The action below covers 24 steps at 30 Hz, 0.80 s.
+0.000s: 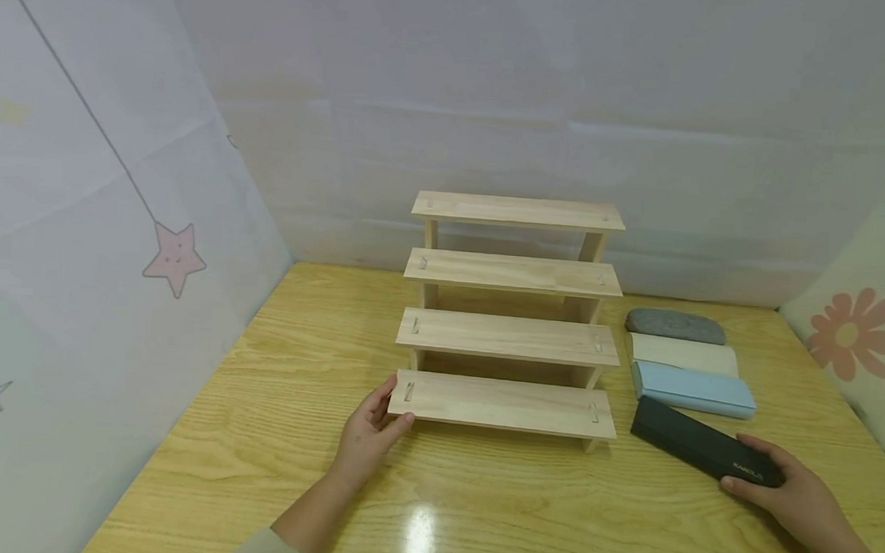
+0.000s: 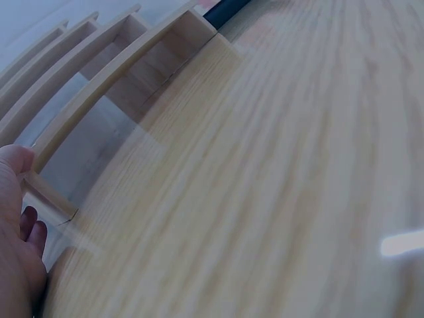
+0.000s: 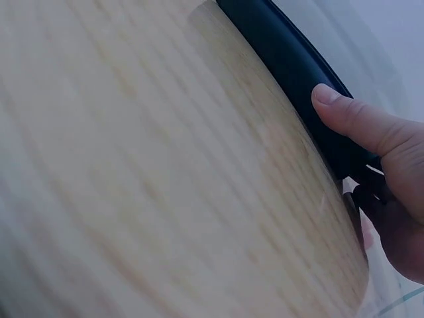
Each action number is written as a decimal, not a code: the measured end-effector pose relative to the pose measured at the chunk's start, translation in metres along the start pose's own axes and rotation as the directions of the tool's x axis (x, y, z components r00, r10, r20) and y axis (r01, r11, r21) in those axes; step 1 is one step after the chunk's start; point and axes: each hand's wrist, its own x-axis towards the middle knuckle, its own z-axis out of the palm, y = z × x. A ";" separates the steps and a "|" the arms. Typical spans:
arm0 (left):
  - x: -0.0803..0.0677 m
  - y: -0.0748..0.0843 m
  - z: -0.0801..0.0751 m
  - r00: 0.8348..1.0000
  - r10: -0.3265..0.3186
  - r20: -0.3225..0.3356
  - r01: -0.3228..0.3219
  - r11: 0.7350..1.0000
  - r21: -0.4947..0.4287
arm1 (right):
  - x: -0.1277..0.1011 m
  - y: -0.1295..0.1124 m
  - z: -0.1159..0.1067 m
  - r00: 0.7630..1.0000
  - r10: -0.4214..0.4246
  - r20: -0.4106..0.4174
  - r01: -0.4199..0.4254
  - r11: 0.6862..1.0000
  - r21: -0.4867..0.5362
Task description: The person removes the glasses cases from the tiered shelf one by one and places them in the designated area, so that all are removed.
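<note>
- Black case (image 1: 706,446) lies slantwise on the table (image 1: 476,495), at the front right, just beside the rack's (image 1: 511,313) lowest step on its right.
- Right hand (image 1: 792,491) grips the case at its near end: the fingers curl over the far side and the thumb (image 3: 351,119) presses on the near side, as the right wrist view shows.
- In that wrist view the case (image 3: 291,66) runs away from the hand (image 3: 391,199) along the table edge; its far end is out of the picture.
- Left hand (image 1: 370,427) holds the left end of the rack's lowest step, thumb on top of the board and fingers curled under its front edge.
- In the left wrist view the hand (image 2: 16,245) sits at the lower left, the thumb tip against the board's end; the rack (image 2: 99,86) stretches away from it, and a bit of the black case (image 2: 225,10) shows beyond its far end.
- The rack is pale wood with four steps rising toward the back wall, standing about mid-table.
- Three more cases lie in a row to the right of the rack, behind the black one: a blue case (image 1: 693,390) nearest it, a cream case (image 1: 682,354) touching the blue one, and a grey case (image 1: 675,325) farthest back.
- The blue case lies near the black one but apart from it.
- Pale sheets wall the table: a pink star (image 1: 175,256) on the left sheet, a pink flower (image 1: 854,331) on the right sheet.
- A beige sleeve (image 1: 266,551) shows at the left forearm.
</note>
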 end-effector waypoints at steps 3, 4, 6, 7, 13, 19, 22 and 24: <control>0.000 0.000 0.000 1.000 -0.001 -0.003 0.001 1.000 -0.002 | 0.000 0.001 0.001 1.000 0.003 -0.017 -0.003 1.000 0.008; 0.000 0.000 0.000 1.000 0.000 -0.003 0.000 1.000 -0.002 | 0.000 0.001 0.001 1.000 0.002 -0.023 -0.002 1.000 0.014; 0.000 0.000 0.000 1.000 0.002 -0.006 -0.002 1.000 0.001 | 0.000 0.002 0.001 0.999 0.001 -0.035 0.000 1.000 0.025; 0.000 0.000 0.000 1.000 0.002 -0.006 -0.002 1.000 0.003 | 0.000 0.003 0.002 0.999 0.003 -0.046 -0.002 1.000 0.027; 0.000 0.000 -0.001 1.000 -0.006 -0.004 0.006 1.000 0.019 | 0.001 0.003 0.000 0.999 0.031 -0.036 -0.030 0.999 0.032; -0.001 0.001 0.000 1.000 -0.011 -0.002 0.011 1.000 0.008 | 0.002 0.001 0.000 0.997 0.062 -0.050 -0.060 0.997 0.042; 0.000 0.000 0.000 1.000 -0.006 -0.004 0.006 1.000 -0.001 | 0.004 -0.001 0.000 0.996 0.068 -0.062 -0.065 0.997 0.045; 0.000 0.000 0.000 1.000 -0.001 -0.002 0.001 1.000 -0.009 | 0.004 -0.002 0.000 0.994 0.073 -0.076 -0.069 0.996 0.052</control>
